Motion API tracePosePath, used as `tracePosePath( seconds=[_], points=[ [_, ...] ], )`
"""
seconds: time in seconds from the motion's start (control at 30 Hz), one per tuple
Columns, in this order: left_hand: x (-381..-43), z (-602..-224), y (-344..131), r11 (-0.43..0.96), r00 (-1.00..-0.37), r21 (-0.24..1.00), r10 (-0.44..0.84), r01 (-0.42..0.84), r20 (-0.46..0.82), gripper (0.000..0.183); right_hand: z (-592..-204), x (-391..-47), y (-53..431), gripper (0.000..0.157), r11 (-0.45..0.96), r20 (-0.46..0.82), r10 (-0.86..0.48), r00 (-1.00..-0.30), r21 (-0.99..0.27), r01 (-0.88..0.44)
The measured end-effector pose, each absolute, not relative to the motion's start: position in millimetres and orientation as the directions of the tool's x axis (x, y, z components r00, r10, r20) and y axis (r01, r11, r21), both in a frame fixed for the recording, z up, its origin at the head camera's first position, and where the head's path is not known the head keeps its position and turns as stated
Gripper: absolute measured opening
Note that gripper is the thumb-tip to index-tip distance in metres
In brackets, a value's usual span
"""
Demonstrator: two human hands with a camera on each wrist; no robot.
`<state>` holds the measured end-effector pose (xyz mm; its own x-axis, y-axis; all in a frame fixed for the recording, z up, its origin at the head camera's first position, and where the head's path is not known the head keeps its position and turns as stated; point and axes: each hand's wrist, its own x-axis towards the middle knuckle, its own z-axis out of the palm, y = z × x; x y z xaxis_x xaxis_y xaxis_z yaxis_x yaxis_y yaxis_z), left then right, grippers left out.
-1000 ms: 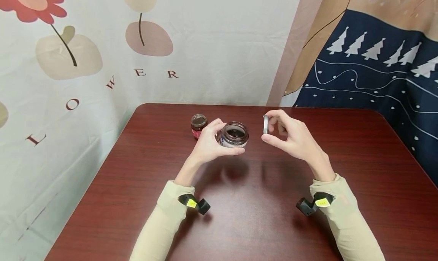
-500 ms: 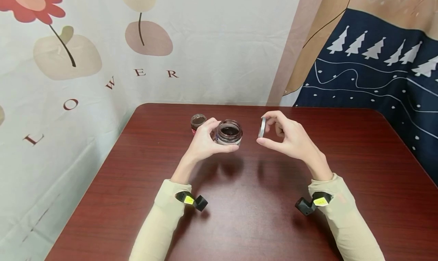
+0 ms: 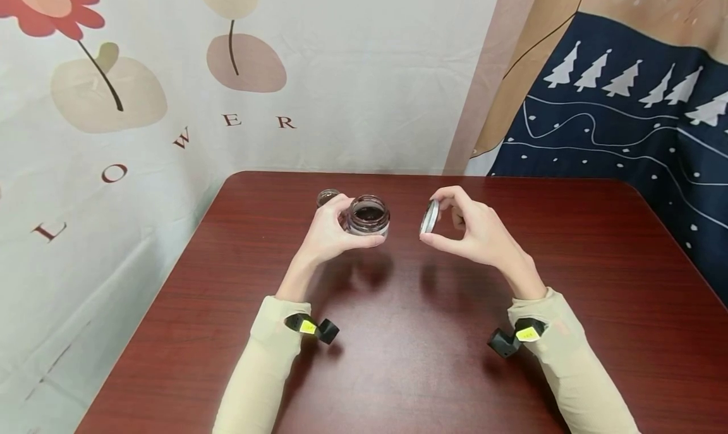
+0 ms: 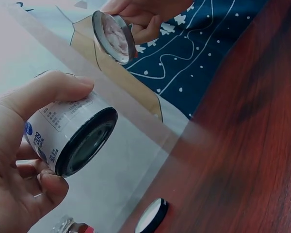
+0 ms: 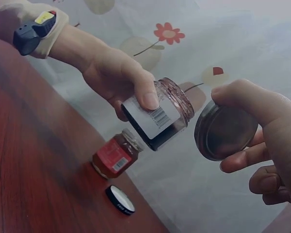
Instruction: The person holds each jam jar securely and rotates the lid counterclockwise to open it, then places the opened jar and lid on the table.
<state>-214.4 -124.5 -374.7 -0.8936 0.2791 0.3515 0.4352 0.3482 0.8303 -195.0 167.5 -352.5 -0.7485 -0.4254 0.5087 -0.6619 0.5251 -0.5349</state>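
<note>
My left hand point(image 3: 331, 233) grips a lidless glass jar point(image 3: 368, 214) with dark contents, holding it raised over the table. The left wrist view shows its white label and dark base. To its right, my right hand point(image 3: 483, 227) pinches a round metal lid point(image 3: 430, 217) by the rim between thumb and fingers. The lid stands on edge, apart from the jar, its pale, stained inner face turned toward the jar. Behind the left hand is a second jar point(image 5: 117, 154) with a red label and no lid, partly hidden in the head view.
A dark-rimmed lid with a white inside point(image 5: 120, 199) lies on the table near the red-labelled jar. The reddish-brown wooden table point(image 3: 432, 364) ends at the back against a pale printed cloth point(image 3: 364, 80); a navy tree-patterned cloth point(image 3: 614, 112) hangs at the right.
Both hands have shifted a little left, carrying the jar and the lid. The lid has tilted, showing more of its inner face. The left hand now covers more of the second jar.
</note>
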Motion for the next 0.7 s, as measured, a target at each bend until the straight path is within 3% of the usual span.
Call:
tracePosePath(
  seconds=[0.7],
  points=[
    [-219,-386,-131,0.449,-0.932,0.827,0.28,0.338,0.23,0.047,-368,-198,159,0.056,0.623,0.389,-0.442,-0.808,-0.516,-0.588]
  ],
)
